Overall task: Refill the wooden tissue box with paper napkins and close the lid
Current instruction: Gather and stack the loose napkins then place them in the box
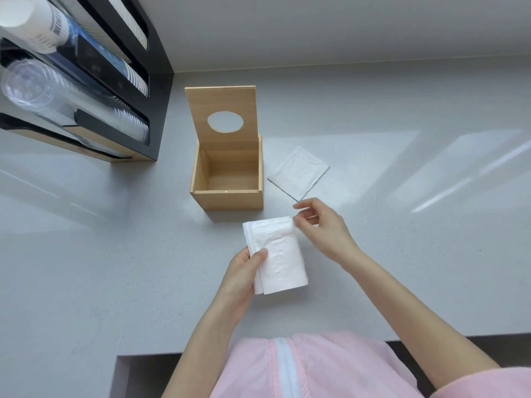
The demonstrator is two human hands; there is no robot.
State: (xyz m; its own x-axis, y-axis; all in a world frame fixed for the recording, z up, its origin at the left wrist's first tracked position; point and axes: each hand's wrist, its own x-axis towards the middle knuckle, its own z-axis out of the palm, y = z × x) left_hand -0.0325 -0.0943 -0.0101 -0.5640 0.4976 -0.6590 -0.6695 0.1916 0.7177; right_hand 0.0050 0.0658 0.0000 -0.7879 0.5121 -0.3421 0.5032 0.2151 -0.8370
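Note:
The wooden tissue box [227,200] stands on the grey counter, empty inside. Its hinged lid [222,103], with an oval hole, is tilted up at the back. My left hand [240,278] holds a stack of white paper napkins [280,258] just in front of the box, thumb pressed on top. My right hand [321,229] is at the stack's upper right corner, with its fingertips pinched together there. Whether they hold a napkin edge is unclear. A second flat pack of napkins [300,172] lies on the counter to the right of the box.
A black and wood cup dispenser [123,81] with stacked paper cups and clear lids stands at the left, behind the box. The counter's front edge [431,336] runs close to my body. A wall [316,27] rises behind the counter.

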